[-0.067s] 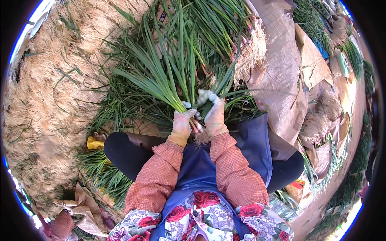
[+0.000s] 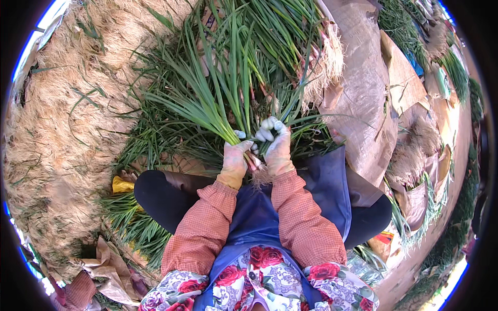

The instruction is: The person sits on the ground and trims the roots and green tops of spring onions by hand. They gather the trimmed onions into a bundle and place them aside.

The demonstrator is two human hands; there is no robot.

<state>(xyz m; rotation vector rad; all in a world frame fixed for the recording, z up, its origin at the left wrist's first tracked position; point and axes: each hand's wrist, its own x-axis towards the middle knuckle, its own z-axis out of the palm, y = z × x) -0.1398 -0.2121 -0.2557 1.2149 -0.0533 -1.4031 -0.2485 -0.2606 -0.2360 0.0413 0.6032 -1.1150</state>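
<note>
Here, left fingers (image 2: 244,146), seemingly rubber-gloved, clasp slender, stringy-rooted stalks (image 2: 223,127).

Only a narrow gap stood between left hand (image 2: 236,157) and right hand (image 2: 277,146), root end of the held bunch (image 2: 224,126) crowding its near side. Bunch leaves fanned out forward-left, blocking there. Stalk pile (image 2: 285,31) obstructed ahead-right. Passage lay rightward, above brown sheet (image 2: 358,78); knees (image 2: 155,194) flanked both forearms.

One head-worn fisheye looks down closely on the fingers (image 2: 278,126).
</note>
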